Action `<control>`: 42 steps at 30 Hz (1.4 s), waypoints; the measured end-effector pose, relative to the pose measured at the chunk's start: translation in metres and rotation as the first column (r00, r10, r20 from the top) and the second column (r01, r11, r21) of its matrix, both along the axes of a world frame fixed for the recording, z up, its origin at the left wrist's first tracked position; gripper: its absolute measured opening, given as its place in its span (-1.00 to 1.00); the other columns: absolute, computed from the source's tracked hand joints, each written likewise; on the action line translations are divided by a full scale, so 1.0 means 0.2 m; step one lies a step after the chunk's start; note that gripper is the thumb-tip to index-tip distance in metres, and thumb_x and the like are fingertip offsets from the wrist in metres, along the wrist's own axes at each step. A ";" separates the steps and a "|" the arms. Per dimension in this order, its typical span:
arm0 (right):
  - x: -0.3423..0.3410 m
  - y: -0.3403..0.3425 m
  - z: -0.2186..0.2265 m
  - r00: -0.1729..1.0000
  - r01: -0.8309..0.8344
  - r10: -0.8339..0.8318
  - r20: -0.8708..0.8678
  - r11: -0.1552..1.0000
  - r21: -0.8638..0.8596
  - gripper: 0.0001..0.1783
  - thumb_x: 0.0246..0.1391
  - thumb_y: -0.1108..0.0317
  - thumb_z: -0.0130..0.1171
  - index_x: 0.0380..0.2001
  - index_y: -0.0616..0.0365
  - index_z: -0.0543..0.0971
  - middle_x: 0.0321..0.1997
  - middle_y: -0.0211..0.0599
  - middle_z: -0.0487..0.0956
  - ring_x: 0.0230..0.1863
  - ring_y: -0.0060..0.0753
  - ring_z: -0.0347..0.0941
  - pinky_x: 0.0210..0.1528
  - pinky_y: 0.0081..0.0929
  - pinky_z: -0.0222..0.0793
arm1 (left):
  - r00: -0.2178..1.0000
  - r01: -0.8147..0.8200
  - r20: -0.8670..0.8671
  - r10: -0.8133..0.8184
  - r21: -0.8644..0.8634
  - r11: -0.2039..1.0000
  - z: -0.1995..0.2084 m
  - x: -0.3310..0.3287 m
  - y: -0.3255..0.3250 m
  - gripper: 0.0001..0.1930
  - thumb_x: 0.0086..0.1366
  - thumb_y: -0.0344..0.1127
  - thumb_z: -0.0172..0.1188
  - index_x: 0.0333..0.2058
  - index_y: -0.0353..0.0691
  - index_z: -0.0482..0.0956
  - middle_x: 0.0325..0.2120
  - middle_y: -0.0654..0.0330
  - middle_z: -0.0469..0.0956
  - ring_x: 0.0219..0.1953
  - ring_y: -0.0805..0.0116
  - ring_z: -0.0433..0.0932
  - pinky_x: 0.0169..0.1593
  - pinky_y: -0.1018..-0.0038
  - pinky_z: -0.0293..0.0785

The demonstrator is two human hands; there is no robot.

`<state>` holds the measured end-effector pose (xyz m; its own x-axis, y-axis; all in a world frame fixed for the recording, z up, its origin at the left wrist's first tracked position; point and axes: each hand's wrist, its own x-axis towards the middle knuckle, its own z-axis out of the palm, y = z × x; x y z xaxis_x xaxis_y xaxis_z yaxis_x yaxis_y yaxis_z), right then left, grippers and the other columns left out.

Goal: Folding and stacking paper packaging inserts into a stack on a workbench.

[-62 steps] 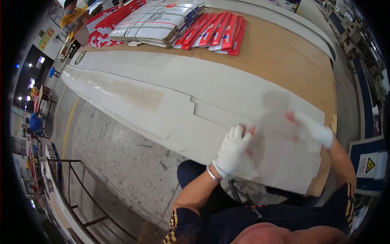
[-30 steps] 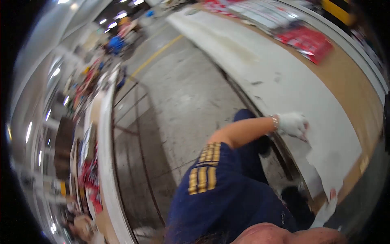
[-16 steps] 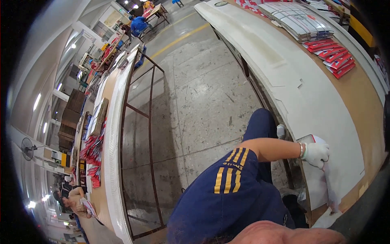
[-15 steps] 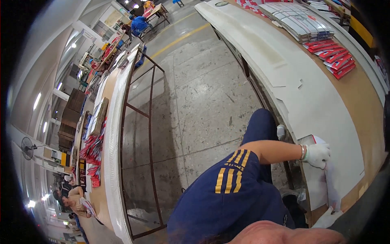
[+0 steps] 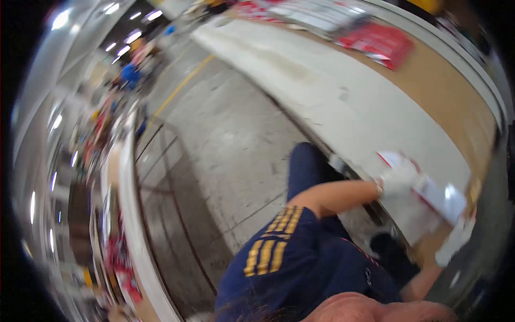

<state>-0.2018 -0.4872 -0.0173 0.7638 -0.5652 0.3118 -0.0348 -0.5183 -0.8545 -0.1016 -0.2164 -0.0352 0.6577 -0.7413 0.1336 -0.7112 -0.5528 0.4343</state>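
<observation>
Both of my hands wear white gloves and are blurred by motion. A flat white-and-red paper piece (image 5: 441, 199) lies slantwise between them above the table's near end, a red edge showing by the left hand. My left hand (image 5: 399, 180) is closed over its upper part, the fingers smeared. At the lower right end of the piece, my right hand (image 5: 456, 242) grips its corner. Printing or folds on the piece are too blurred to make out. Under the hands lies a long white sheet (image 5: 343, 94) covering much of the brown tabletop (image 5: 456, 115).
Red flat packets (image 5: 378, 43) lie on the table's far part, beside a stack of white printed pieces (image 5: 319, 16). A second long table (image 5: 129, 177) with red bundles runs along the left. Grey floor (image 5: 225, 123) lies between the tables.
The view has swung and blurred. The paper piece, upright on edge before, now lies flatter and shows its broad white face. My right hand has moved up with its corner.
</observation>
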 end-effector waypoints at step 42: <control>0.26 0.16 -0.21 0.910 -0.415 0.324 -0.260 0.668 -0.618 -0.28 -0.15 0.76 -0.20 0.18 0.13 0.35 0.18 -0.13 0.41 0.27 -0.20 0.24 0.35 -0.38 0.00 | 0.982 0.104 0.172 -0.078 -0.143 0.984 0.07 0.28 0.82 -0.86 -0.04 -0.39 0.26 -0.43 -0.22 0.59 -0.44 0.17 0.46 -0.27 0.13 0.47 -0.19 0.30 0.43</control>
<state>-0.1489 -0.4553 -0.0598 0.9207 0.0788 0.3821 0.2061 -0.9298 -0.3049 -0.0452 -0.0533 -0.0209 0.5479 -0.7602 0.3492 -0.8244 -0.4198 0.3796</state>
